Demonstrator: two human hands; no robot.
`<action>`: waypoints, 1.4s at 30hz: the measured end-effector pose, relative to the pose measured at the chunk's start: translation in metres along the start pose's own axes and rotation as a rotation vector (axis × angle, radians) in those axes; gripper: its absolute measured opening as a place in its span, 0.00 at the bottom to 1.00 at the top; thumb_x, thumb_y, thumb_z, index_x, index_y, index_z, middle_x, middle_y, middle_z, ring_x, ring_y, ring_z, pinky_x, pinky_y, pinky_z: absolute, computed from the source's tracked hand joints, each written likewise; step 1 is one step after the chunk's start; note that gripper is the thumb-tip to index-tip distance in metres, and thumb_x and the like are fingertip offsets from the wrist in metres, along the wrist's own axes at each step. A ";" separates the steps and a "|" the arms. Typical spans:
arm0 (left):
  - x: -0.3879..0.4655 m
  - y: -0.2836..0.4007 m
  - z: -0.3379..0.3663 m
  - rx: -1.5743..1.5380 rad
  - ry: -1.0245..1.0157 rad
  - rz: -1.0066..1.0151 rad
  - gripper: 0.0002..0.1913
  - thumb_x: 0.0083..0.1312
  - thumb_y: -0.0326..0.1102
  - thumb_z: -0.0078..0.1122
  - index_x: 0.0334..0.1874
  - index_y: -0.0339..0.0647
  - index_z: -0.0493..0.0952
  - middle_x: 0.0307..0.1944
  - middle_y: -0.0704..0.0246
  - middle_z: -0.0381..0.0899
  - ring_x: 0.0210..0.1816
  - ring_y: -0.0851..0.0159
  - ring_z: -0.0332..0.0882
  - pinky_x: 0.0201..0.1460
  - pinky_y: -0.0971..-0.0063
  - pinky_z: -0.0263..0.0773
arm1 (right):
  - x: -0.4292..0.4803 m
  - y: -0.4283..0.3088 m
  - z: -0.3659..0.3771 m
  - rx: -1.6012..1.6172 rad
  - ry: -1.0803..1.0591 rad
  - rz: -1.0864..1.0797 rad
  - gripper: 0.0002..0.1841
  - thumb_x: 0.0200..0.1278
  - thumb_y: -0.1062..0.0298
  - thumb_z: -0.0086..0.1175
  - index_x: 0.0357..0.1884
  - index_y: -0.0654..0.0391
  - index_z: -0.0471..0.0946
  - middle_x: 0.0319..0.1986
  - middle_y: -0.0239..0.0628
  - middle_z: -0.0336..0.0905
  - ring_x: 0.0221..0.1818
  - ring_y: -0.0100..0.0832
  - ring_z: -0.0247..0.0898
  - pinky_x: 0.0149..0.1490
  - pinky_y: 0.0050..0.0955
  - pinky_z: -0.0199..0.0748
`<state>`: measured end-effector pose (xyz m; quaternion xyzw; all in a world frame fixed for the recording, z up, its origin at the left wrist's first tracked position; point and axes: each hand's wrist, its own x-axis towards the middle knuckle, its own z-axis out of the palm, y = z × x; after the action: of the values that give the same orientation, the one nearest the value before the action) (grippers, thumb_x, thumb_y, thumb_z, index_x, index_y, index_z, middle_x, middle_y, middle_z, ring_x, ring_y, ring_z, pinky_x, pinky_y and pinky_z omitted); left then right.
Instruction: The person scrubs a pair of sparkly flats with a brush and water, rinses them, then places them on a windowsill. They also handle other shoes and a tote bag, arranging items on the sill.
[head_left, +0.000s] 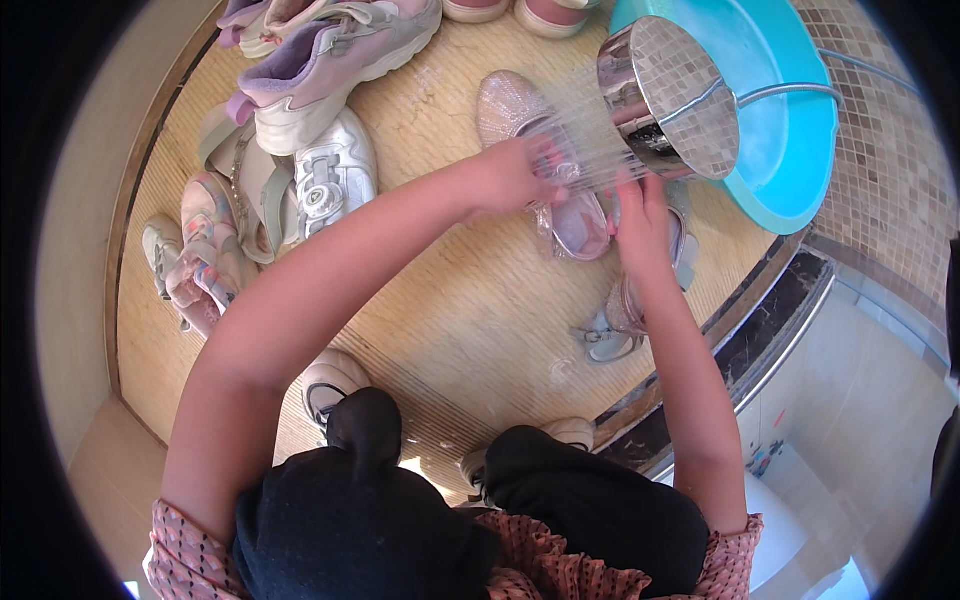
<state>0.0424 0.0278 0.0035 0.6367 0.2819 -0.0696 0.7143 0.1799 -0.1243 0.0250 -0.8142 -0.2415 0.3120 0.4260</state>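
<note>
A shiny pink shoe with rhinestones on its toe (510, 97) lies on the wet floor. My left hand (521, 176) is over its middle, fingers curled at the opening; spray and blur hide its grip. Fingertips of my right hand (639, 214) are beside the heel end; whether they grip it cannot be told. Just above the right hand is a round chrome shower head (686, 97), spraying water leftward over the shoe and left hand. What holds it is hidden. A glittery shoe (677, 225) is partly behind my right wrist, with another pink glitter shoe (626, 307) nearer me.
A turquoise basin (780, 150) stands at the upper right, the shower hose (787, 88) crossing it. Sneakers, including a lilac one (300, 75) and a white one (336, 176), crowd the left, near a beige strapped sandal (232, 161). A dark stone ledge (780, 307) borders the right.
</note>
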 end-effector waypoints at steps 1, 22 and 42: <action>-0.002 0.005 -0.004 -0.050 -0.040 -0.061 0.24 0.60 0.28 0.66 0.60 0.38 0.72 0.40 0.73 0.79 0.40 0.72 0.75 0.49 0.75 0.72 | -0.007 -0.014 0.003 -0.005 -0.028 0.048 0.20 0.67 0.58 0.54 0.53 0.61 0.72 0.41 0.44 0.79 0.39 0.37 0.77 0.50 0.31 0.73; -0.006 -0.027 0.000 -0.483 -0.072 -0.024 0.22 0.64 0.23 0.60 0.62 0.36 0.71 0.49 0.70 0.77 0.50 0.72 0.75 0.57 0.77 0.71 | -0.035 -0.037 0.030 -0.778 -0.106 -0.381 0.26 0.72 0.50 0.42 0.69 0.44 0.65 0.44 0.55 0.79 0.41 0.55 0.77 0.47 0.49 0.74; -0.017 -0.014 0.008 -0.648 -0.019 -0.109 0.20 0.65 0.29 0.60 0.58 0.35 0.67 0.47 0.66 0.77 0.43 0.69 0.76 0.47 0.75 0.72 | -0.033 -0.041 0.027 -0.673 -0.098 -0.295 0.22 0.71 0.55 0.43 0.62 0.52 0.74 0.57 0.56 0.70 0.55 0.58 0.70 0.57 0.46 0.69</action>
<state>0.0242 0.0136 -0.0002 0.3594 0.3162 -0.0201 0.8777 0.1327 -0.1100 0.0573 -0.8491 -0.4656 0.1889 0.1630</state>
